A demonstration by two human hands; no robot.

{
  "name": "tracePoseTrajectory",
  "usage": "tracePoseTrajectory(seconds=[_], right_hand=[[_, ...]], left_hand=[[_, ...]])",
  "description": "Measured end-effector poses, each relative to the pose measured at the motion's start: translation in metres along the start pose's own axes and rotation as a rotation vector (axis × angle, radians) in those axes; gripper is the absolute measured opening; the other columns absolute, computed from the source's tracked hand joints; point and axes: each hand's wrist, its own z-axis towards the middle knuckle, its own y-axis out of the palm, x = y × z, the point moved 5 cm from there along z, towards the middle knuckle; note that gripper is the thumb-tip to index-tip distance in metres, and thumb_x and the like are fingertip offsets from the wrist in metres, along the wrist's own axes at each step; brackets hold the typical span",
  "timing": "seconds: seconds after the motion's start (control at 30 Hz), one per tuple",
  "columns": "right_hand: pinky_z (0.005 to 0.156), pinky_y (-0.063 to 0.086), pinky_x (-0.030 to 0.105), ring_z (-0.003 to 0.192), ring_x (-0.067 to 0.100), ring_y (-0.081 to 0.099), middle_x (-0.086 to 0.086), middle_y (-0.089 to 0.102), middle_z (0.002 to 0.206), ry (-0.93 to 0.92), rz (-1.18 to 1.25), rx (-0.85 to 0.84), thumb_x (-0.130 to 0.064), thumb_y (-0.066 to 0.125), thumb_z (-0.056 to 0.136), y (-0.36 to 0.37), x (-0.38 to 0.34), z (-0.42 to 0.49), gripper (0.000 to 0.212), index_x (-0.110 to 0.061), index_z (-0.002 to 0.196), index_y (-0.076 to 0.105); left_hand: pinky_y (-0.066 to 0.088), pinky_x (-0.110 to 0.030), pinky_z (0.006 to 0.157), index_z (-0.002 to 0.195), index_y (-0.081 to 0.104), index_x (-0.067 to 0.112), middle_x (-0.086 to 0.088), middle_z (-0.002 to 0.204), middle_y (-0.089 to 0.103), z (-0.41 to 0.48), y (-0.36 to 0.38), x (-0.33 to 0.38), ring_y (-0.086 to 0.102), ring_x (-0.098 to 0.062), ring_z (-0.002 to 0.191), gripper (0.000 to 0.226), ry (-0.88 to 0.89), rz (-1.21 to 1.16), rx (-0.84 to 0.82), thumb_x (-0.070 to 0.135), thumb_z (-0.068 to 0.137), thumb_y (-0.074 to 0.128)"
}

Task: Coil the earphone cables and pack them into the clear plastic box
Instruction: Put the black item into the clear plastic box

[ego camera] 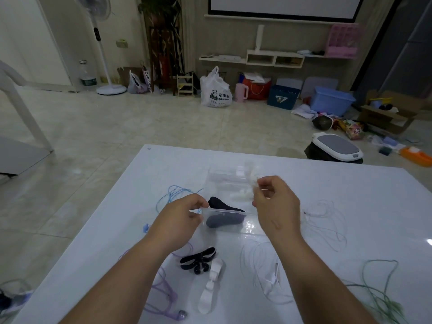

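While a purple cable [168, 294] lies loose nearest on the surface [350, 195], left hand [180, 218] fingers pinch the rim of the clear plastic box [247, 226]; right hand [275, 206] fingers curl over it, grasp unclear; a far floor bag [146, 80] reads "Cotti Co"

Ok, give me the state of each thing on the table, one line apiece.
Box, open, dark earphones inside.
Left hand, grips box's left rim.
Right hand, pinches a white cable, blurred.
Blue cable, loose, uncoiled.
Purple cable, loose, uncoiled.
Green cable, loose, uncoiled.
Other white cables, loose, uncoiled.
Black bundle, coiled, outside box.
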Motion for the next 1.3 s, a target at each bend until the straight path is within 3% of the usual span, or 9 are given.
tracePoseTrajectory(seconds=[0.1,0.2,0.3,0.47,0.57,0.73,0.83,0.97,1.3], right_hand=[[0.086,0.042,0.018,0.102,0.005,0.059,-0.012,0.064,0.108,-0.086,-0.181,-0.151,-0.019,0.059,0.094,0.008,0.001,-0.004,0.013,-0.025,0.102,0.067],[0.076,0.047,0.016,0.086,0.002,0.061,-0.015,0.067,0.095,-0.15,-0.172,-0.167,-0.017,0.059,0.091,0.002,-0.006,-0.01,0.014,-0.028,0.092,0.068],[0.068,0.052,0.02,0.073,0.002,0.061,-0.015,0.066,0.082,-0.198,-0.223,-0.358,-0.016,0.06,0.086,0.013,-0.01,-0.023,0.017,-0.03,0.082,0.068],[0.078,0.044,0.012,0.09,-0.001,0.056,-0.021,0.062,0.104,-0.251,-0.524,-0.83,-0.012,0.058,0.086,0.044,0.007,-0.052,0.036,-0.037,0.11,0.066],[0.087,0.038,0.013,0.113,0.001,0.049,-0.022,0.054,0.129,-0.299,-0.587,-0.942,-0.01,0.061,0.084,0.053,0.013,-0.06,0.055,-0.042,0.128,0.054],[0.106,0.03,0.021,0.133,0.011,0.035,-0.011,0.043,0.143,-0.457,-0.56,-1.121,-0.01,0.067,0.078,0.06,0.009,-0.075,0.049,-0.035,0.12,0.063],[0.11,0.029,0.033,0.134,0.013,0.032,-0.013,0.04,0.148,-0.485,-0.634,-1.128,-0.021,0.07,0.078,0.065,0.014,-0.081,0.04,-0.04,0.112,0.068],[0.094,0.044,0.032,0.109,0.012,0.051,-0.014,0.059,0.115,-0.5,-0.634,-1.037,-0.028,0.07,0.078,0.064,0.013,-0.077,0.023,-0.033,0.101,0.072],[0.08,0.044,0.015,0.093,-0.003,0.056,-0.018,0.06,0.092,-0.358,-0.352,-0.819,-0.018,0.071,0.072,0.022,-0.006,-0.039,0.019,-0.036,0.079,0.07]], left_hand=[[0.046,-0.011,0.067,0.097,0.06,0.04,0.024,0.107,0.06,0.0,-0.002,0.001,0.062,0.006,0.084,0.028,-0.005,-0.007,0.004,0.013,0.092,0.055],[0.045,-0.008,0.06,0.095,0.06,0.038,0.021,0.108,0.062,0.001,-0.003,0.003,0.063,0.004,0.081,0.029,-0.003,-0.023,0.003,0.01,0.093,0.054],[0.049,-0.015,0.062,0.096,0.06,0.037,0.018,0.111,0.063,0.0,-0.003,0.002,0.065,-0.003,0.084,0.03,-0.004,-0.036,-0.005,0.008,0.092,0.053],[0.057,-0.028,0.069,0.096,0.062,0.034,0.017,0.109,0.063,0.0,-0.003,0.001,0.065,-0.005,0.087,0.029,-0.001,-0.073,-0.004,0.007,0.092,0.053],[0.058,-0.033,0.073,0.097,0.063,0.034,0.016,0.11,0.063,-0.001,-0.003,0.001,0.064,-0.005,0.09,0.028,-0.005,-0.076,-0.006,0.008,0.092,0.054],[0.057,-0.035,0.077,0.099,0.062,0.035,0.016,0.11,0.062,0.0,-0.003,0.001,0.064,-0.004,0.09,0.028,-0.005,-0.055,-0.002,0.009,0.092,0.054],[0.057,-0.036,0.077,0.098,0.062,0.036,0.016,0.11,0.062,0.0,-0.002,0.0,0.064,-0.006,0.091,0.029,-0.011,-0.048,-0.005,0.009,0.092,0.054],[0.057,-0.036,0.08,0.093,0.06,0.042,0.016,0.111,0.063,0.0,-0.002,-0.001,0.065,-0.006,0.089,0.034,-0.018,-0.061,-0.006,0.009,0.091,0.053],[0.056,-0.036,0.072,0.086,0.058,0.043,0.02,0.107,0.063,0.001,-0.001,-0.001,0.067,-0.014,0.085,0.038,-0.028,-0.069,-0.011,0.007,0.092,0.052]])
